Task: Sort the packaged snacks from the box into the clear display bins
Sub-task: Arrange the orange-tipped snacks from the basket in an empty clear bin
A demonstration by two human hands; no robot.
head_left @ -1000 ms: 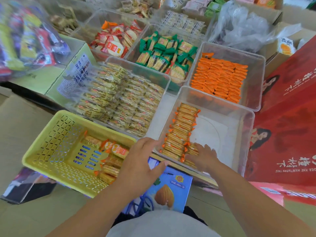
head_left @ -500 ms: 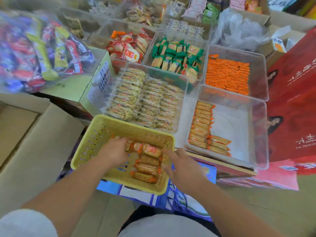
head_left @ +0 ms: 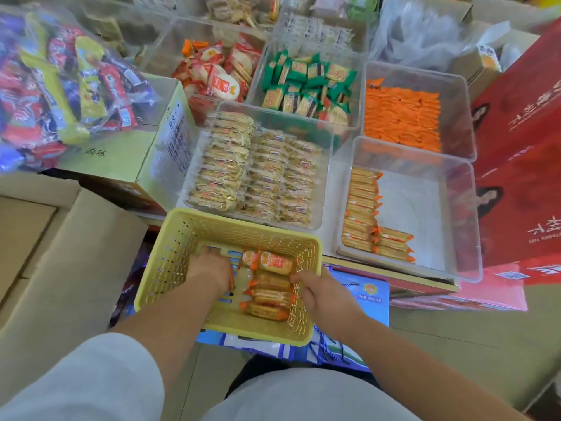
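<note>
Yellow basket [head_left: 182, 238]: left hand [head_left: 210, 270], right hand [head_left: 323, 291] reach in.

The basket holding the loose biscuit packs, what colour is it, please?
The basket is pale yellow; head view.

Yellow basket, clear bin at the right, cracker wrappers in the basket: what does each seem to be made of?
Basket: probably moulded plastic, matte yellow; its walls have regular slots.
Bin: clear hard plastic, glossy; the crackers show through its walls.
Wrappers: likely thin plastic film, shiny, with crimped orange ends.
</note>
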